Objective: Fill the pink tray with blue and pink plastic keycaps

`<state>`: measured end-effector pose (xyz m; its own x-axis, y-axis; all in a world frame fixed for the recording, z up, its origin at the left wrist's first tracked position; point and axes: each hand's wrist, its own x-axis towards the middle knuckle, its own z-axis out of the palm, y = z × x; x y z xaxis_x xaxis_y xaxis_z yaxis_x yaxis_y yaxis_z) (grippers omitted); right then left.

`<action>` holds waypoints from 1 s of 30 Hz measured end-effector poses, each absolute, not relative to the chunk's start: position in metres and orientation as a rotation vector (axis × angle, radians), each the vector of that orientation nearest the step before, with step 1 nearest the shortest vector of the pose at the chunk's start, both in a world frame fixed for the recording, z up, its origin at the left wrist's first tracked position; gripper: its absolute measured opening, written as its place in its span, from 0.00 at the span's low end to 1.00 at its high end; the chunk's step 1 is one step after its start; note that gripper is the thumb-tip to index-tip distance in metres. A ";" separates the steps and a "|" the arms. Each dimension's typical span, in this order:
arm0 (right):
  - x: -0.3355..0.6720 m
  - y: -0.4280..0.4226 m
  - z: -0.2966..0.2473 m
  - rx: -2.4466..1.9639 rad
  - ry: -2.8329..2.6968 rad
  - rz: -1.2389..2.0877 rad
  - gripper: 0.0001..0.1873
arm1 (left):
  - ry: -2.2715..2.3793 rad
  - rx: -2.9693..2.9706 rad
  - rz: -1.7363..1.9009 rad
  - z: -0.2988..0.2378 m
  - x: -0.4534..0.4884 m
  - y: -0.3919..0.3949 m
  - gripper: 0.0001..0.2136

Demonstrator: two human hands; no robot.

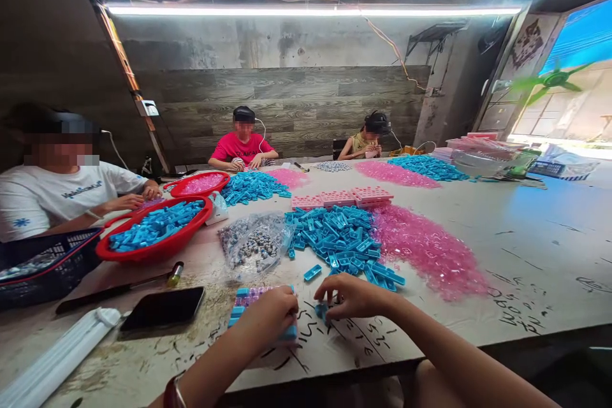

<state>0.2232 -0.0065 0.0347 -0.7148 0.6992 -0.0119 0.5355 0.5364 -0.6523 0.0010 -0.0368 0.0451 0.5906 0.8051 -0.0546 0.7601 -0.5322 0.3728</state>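
Note:
My left hand (275, 312) curls over the right side of a small pink tray (255, 296) fitted with blue and clear pink pieces; the hand and wrist hide part of it. To its right, my right hand (356, 296) pinches a small blue plastic piece (321, 311) just above the table, its far side covered by the fingers. One loose blue piece (312, 273) lies beyond the hands. Behind it spreads a heap of blue plastic pieces (339, 236), and a heap of clear pink pieces (425, 252) adjoins on the right.
Stacked pink trays (342, 197) stand behind the heaps. Left are a plastic bag of small metallic parts (258, 239), a phone (162, 309), a red basket (153, 255) of blue pieces and a hammer (175, 274). Several people sit around the table (530, 236). Handwriting marks its surface.

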 end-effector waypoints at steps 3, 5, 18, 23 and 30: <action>0.224 -0.006 0.033 -1.010 -2.561 0.909 0.21 | 1.268 2.494 0.155 0.046 0.001 -0.037 0.10; 0.224 -0.005 0.032 -0.982 -2.597 0.862 0.23 | 1.269 2.502 0.153 0.046 0.001 -0.036 0.10; 0.219 -0.004 0.027 -0.954 -2.611 0.817 0.20 | 1.126 2.532 0.208 0.040 -0.005 -0.030 0.11; 0.219 -0.005 0.029 -0.974 -2.612 0.838 0.20 | 1.182 2.507 0.222 0.036 -0.003 -0.028 0.09; 0.218 -0.006 0.028 -0.965 -2.610 0.808 0.20 | 1.245 2.498 0.249 0.038 -0.001 -0.030 0.10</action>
<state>0.2178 -0.0057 0.0281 -0.7517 0.6586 0.0348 0.5238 0.6283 -0.5753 -0.0007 -0.0304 0.0378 0.6010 0.7993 0.0058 0.7402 -0.5592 0.3734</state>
